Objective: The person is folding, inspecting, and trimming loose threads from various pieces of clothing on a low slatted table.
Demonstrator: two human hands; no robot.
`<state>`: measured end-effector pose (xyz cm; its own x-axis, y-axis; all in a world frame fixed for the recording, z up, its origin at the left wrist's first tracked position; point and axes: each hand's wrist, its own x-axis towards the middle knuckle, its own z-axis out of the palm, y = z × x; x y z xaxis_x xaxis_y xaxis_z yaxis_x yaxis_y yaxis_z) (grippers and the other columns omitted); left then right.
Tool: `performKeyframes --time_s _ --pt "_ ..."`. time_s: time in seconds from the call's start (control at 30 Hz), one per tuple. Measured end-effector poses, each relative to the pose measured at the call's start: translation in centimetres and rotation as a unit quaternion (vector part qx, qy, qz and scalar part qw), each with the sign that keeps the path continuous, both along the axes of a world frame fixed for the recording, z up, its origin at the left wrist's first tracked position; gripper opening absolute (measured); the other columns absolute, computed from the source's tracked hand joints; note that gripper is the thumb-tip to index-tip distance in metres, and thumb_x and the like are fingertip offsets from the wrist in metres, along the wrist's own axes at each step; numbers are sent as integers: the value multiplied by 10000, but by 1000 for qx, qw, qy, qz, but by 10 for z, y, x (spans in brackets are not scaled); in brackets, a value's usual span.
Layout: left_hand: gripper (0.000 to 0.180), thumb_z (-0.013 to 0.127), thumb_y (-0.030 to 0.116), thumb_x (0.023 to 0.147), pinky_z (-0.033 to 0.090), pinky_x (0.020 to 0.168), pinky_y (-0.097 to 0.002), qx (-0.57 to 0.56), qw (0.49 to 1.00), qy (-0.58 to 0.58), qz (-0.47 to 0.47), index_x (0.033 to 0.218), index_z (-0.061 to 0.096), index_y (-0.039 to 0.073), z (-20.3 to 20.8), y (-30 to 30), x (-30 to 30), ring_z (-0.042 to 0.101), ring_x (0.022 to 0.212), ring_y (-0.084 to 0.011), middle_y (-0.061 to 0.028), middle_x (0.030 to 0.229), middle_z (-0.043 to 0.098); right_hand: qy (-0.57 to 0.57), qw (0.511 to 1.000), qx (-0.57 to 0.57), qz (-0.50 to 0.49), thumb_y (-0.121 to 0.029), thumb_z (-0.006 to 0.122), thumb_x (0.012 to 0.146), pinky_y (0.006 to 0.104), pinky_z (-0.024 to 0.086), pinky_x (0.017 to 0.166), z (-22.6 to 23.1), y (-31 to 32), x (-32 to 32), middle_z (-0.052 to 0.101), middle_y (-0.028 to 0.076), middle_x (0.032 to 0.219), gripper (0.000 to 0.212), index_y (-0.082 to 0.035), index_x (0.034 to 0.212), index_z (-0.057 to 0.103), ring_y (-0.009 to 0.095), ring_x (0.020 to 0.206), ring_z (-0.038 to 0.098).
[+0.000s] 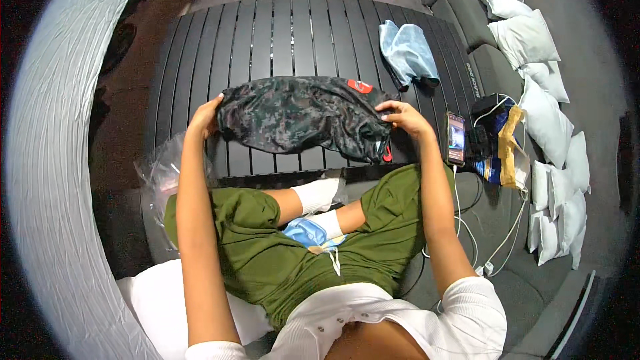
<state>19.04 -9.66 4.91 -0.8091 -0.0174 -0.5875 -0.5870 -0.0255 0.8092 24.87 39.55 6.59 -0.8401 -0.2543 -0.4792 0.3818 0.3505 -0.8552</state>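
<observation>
Clear plastic bag (163, 177), contents unclear | blue-and-gold bag (511, 153), inside hidden | left hand (205, 118) half-curled at camouflage cloth (290, 117)'s left edge, pinch uncertain | right hand (408, 120) loosely bent at its right end, hold uncertain | cloth spread lengthwise on slatted table (300, 37), creases and bunched right end remaining | light-blue cloth (409, 53) beyond, crumpled

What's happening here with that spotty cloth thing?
A seated person's left hand is at one end of a dark camouflage cloth piece, and the right hand is at the other. It lies stretched sideways on a black slatted table. A light blue cloth lies farther back, toward the right.
</observation>
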Motion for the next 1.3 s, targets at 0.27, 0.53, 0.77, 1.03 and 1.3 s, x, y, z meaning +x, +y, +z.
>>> performKeyframes --time_s 0.27,0.53,0.77,1.03,1.3 --pt "132 606 247 799 355 496 -162 46 994 60 -80 855 570 132 109 12 48 477 569 -29 49 722 571 53 921 -338 -186 -113 552 825 228 421 769 24 -3 -2 527 -9 1050 369 -84 1186 486 80 921 509" --pt "637 606 -40 722 476 545 -184 312 940 127 51 1285 330 76 152 55 164 565 640 -69 -35 928 596 108 964 -211 -119 16 570 711 253 380 893 27 0 0 467 49 1208 611 -44 1287 374 131 1024 499" --pt "770 575 -128 708 473 698 -203 347 915 199 45 1353 205 70 146 49 235 574 863 -117 -102 1124 518 119 942 -291 -116 36 561 740 262 456 819 24 -8 6 542 76 1078 617 -35 1306 326 143 937 559" --pt "757 555 -118 737 443 728 -195 308 930 198 25 1366 169 52 157 64 258 539 909 -84 -102 1123 519 229 957 -77 -158 -42 584 794 257 433 836 34 -34 -10 567 79 1041 432 -4 1204 454 151 962 548" --pt "684 504 -94 787 407 651 -160 229 945 221 -77 1363 157 29 141 101 226 501 781 -36 -43 1019 526 358 926 -103 62 -223 483 871 230 405 753 131 -219 83 583 65 976 292 24 983 592 117 885 522"
